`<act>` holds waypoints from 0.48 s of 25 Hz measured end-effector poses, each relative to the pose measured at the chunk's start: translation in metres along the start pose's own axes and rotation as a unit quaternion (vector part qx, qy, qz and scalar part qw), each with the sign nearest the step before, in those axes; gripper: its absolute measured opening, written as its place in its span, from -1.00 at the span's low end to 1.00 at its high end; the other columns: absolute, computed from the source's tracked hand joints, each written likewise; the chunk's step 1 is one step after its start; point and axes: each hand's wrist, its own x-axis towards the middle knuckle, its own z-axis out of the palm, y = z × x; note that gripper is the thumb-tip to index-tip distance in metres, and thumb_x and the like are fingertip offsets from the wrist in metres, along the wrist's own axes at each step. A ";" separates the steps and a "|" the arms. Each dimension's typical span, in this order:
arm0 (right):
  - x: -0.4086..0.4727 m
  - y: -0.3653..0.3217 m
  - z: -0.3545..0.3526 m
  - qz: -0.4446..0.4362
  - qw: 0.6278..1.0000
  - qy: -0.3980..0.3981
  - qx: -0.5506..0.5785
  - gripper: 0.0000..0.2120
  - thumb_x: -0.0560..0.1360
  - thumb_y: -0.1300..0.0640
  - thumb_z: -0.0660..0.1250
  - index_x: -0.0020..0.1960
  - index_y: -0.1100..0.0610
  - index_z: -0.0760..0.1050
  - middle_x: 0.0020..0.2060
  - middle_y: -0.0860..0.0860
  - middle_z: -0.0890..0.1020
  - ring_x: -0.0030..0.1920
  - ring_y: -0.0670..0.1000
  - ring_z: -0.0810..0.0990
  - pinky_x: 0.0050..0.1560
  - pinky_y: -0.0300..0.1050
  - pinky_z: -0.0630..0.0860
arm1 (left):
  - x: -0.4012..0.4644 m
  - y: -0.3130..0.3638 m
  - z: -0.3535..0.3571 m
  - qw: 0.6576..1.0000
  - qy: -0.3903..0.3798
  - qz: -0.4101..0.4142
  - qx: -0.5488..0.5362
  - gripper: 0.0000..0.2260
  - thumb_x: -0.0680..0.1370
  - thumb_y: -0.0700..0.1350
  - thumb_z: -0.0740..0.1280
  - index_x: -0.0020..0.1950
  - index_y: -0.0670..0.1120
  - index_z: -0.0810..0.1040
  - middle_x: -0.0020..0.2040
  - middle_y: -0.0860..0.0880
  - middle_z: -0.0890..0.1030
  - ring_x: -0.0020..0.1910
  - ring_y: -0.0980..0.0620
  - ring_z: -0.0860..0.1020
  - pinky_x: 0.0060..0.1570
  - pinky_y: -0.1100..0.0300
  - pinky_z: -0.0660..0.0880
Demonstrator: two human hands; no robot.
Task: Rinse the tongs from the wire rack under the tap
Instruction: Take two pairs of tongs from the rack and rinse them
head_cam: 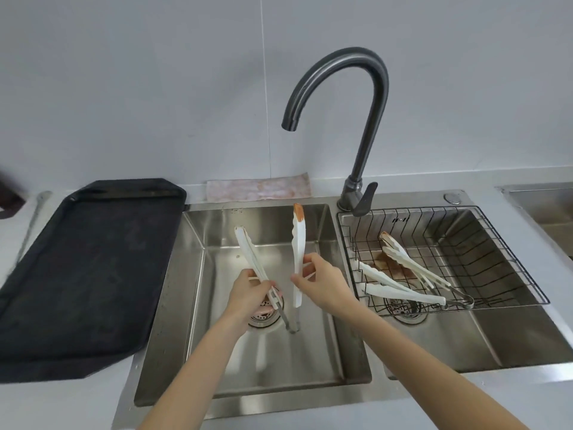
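Tongs (298, 243) in both hands, over sink (266, 395)

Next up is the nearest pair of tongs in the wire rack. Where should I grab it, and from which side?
Take the nearest tongs by the metal hinge end at the right, coming from above with the right hand. That end lies by the front of the wire rack, clear of the other pair, while the white tips point left towards the rack wall.
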 end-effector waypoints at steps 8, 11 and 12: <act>0.032 0.003 -0.001 0.028 0.999 -0.013 -0.031 -0.66 0.49 0.05 0.29 0.22 0.14 0.42 -0.06 -0.04 0.57 -0.07 -0.08 0.53 -0.09 -0.27 0.39 | 0.025 0.008 -0.006 0.998 -0.010 -0.008 -0.065 -0.88 0.50 -0.25 0.27 -0.05 -0.04 0.46 -0.23 -0.05 0.61 -0.24 -0.01 0.63 -0.32 0.14 0.60; 0.045 0.008 -0.008 0.025 0.999 -0.031 -0.032 -0.59 0.50 -0.03 0.27 0.29 0.12 0.38 0.01 -0.01 0.59 0.05 0.00 0.58 -0.10 -0.27 0.42 | 0.031 0.011 0.000 0.997 0.000 -0.006 -0.081 -0.85 0.51 -0.26 0.24 0.00 -0.05 0.46 -0.18 -0.06 0.59 -0.21 -0.02 0.63 -0.36 0.17 0.60; 0.050 0.009 -0.013 0.026 0.999 -0.030 -0.030 -0.53 0.51 -0.07 0.25 0.34 0.12 0.33 0.05 0.00 0.59 0.07 0.00 0.58 -0.10 -0.25 0.45 | 0.034 0.013 0.001 0.996 0.006 -0.010 -0.086 -0.84 0.51 -0.27 0.24 0.02 -0.05 0.46 -0.16 -0.05 0.59 -0.18 -0.03 0.63 -0.31 0.14 0.60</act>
